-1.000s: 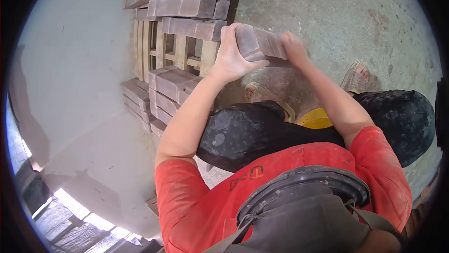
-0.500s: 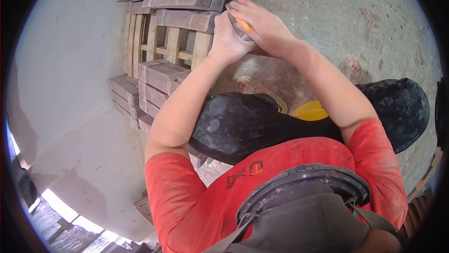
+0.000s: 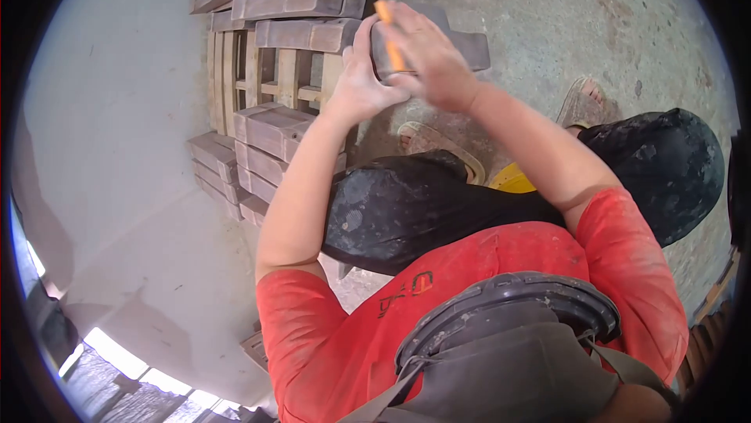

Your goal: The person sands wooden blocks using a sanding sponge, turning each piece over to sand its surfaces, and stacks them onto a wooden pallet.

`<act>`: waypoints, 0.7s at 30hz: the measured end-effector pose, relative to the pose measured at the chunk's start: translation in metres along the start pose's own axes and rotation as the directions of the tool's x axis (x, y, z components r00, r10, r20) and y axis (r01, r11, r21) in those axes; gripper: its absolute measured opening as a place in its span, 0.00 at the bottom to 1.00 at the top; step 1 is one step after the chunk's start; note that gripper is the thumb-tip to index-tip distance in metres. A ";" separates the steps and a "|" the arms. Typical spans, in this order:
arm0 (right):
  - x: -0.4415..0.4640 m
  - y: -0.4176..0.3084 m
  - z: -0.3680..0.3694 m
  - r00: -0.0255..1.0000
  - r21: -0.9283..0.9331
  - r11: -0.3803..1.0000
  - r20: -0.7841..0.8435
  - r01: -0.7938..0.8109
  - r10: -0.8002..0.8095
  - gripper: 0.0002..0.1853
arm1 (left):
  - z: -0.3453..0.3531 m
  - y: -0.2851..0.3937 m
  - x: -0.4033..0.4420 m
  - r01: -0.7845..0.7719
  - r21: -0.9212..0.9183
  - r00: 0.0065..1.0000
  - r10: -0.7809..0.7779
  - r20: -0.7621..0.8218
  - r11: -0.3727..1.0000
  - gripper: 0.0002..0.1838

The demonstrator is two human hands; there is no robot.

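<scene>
Out in front of my body, my left hand [image 3: 361, 85] grips the near left end of a grey-brown block [image 3: 471, 49], thumb and fingers spread around its edge. My right hand [image 3: 435, 63] lies over the block, blurred by motion, with a flat orange-edged tool [image 3: 389, 36] under its fingers. The tool's exact kind does not show. Much of the block is hidden behind the right hand. Just left of my left hand are similar stacked blocks [image 3: 301, 34].
A wooden pallet [image 3: 288, 79] bears the stacked blocks, with a nearer stack [image 3: 270, 129] beside my left forearm. A pale wall [image 3: 117, 110] runs along the left. Between my sandalled feet, a yellow object [image 3: 512, 179] shows on the concrete floor [image 3: 547, 16].
Both hands have shifted slightly left and nearer to me. The block's far right end now shows beyond my right hand, and the orange-edged tool stands more upright in view.
</scene>
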State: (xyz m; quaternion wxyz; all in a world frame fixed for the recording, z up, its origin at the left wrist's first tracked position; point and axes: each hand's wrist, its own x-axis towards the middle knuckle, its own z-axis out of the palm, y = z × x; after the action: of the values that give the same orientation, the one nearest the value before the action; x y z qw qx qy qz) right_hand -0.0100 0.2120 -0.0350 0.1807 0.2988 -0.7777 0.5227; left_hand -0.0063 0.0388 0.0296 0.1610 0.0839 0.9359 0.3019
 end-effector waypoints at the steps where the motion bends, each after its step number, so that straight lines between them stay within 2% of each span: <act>1: -0.012 0.018 0.002 0.996 0.064 0.994 0.005 -0.091 0.091 0.34 | -0.004 0.006 -0.004 -0.052 -0.045 0.998 0.051 -0.026 0.998 0.61; 2: -0.044 0.061 0.010 0.955 0.037 0.956 0.078 -0.290 0.287 0.32 | -0.005 -0.001 -0.008 -0.059 -0.032 0.998 0.057 -0.036 0.998 0.61; 3: -0.066 0.093 0.017 0.871 -0.006 0.880 0.145 -0.474 0.470 0.30 | 0.000 -0.017 -0.015 -0.045 -0.022 0.995 0.043 -0.092 0.999 0.60; 4: -0.041 0.078 0.007 0.878 -0.008 0.887 0.133 -0.463 0.459 0.30 | 0.000 -0.018 -0.015 -0.038 -0.016 0.989 0.035 -0.146 0.999 0.59; 5: -0.016 0.064 0.001 0.743 -0.069 0.793 0.309 -0.605 0.594 0.29 | 0.001 -0.020 -0.016 -0.059 0.019 0.983 0.062 -0.172 0.998 0.57; 6: 0.003 0.045 0.002 0.540 -0.163 0.669 0.468 -0.725 0.700 0.27 | 0.000 -0.018 -0.011 -0.064 0.014 0.985 0.065 -0.160 0.998 0.57; 7: 0.005 0.024 0.021 0.874 0.058 0.887 0.208 -0.458 0.438 0.27 | -0.001 -0.018 -0.014 -0.007 0.035 0.989 0.012 -0.147 0.999 0.56; 8: 0.005 0.011 0.037 0.987 0.158 0.985 -0.135 -0.069 0.091 0.26 | -0.002 -0.021 -0.017 0.054 0.059 0.989 -0.045 -0.142 0.997 0.54; 9: 0.005 0.015 0.039 0.986 0.161 0.983 -0.127 -0.085 0.106 0.26 | 0.002 -0.027 -0.016 -0.067 0.027 0.984 0.071 -0.163 0.997 0.53; 10: 0.004 0.017 0.041 0.994 0.185 0.981 -0.076 -0.059 0.074 0.27 | 0.006 -0.032 -0.018 -0.055 0.025 0.988 0.058 -0.146 0.998 0.53; 11: 0.002 0.015 0.045 0.999 0.214 0.976 -0.032 -0.032 0.040 0.28 | 0.006 -0.036 -0.025 0.040 0.025 0.988 -0.036 -0.148 0.999 0.53; 12: -0.014 0.051 0.050 0.994 0.242 0.968 -0.069 -0.063 0.082 0.24 | 0.003 -0.037 -0.030 0.125 0.028 0.979 -0.119 -0.164 0.992 0.54; 13: -0.032 0.084 0.042 0.925 -0.056 0.957 0.246 -0.286 0.291 0.22 | 0.002 -0.043 -0.035 0.162 -0.024 0.974 -0.164 -0.154 0.987 0.54; 15: -0.099 0.165 0.055 0.945 -0.432 0.845 -0.063 -0.316 0.321 0.19 | 0.001 -0.051 -0.037 0.146 0.007 0.976 -0.143 -0.163 0.989 0.54; 16: -0.075 0.148 0.048 0.943 -0.443 0.837 -0.074 -0.322 0.324 0.19 | 0.001 -0.048 -0.034 0.137 0.020 0.977 -0.131 -0.170 0.990 0.54; 17: -0.049 0.128 0.049 0.843 -0.384 0.811 0.133 -0.441 0.521 0.20 | 0.001 -0.045 -0.032 0.146 -0.003 0.977 -0.144 -0.159 0.989 0.54; 18: -0.021 0.096 0.043 0.664 -0.350 0.748 0.347 -0.564 0.663 0.21 | 0.001 -0.047 -0.028 0.138 -0.018 0.979 -0.139 -0.146 0.990 0.54; 19: 0.000 0.048 0.038 0.883 -0.110 0.903 0.192 -0.415 0.429 0.22 | 0.001 -0.053 -0.027 0.103 0.017 0.983 -0.100 -0.153 0.994 0.55; 20: 0.010 0.017 0.031 0.985 0.090 0.983 -0.034 -0.163 0.166 0.23 | 0.005 -0.053 -0.025 0.070 0.052 0.984 -0.060 -0.169 0.996 0.55; 21: 0.005 0.025 0.032 0.984 0.089 0.981 -0.023 -0.173 0.176 0.23 | 0.007 -0.046 -0.024 0.008 0.020 0.982 -0.005 -0.187 1.000 0.55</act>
State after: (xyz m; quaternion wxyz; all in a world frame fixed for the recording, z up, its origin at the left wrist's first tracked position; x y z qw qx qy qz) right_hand -0.0292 0.1886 -0.0623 0.1328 0.2290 -0.7746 0.5744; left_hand 0.0153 -0.0006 0.0031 0.0724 0.0538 0.9502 0.2984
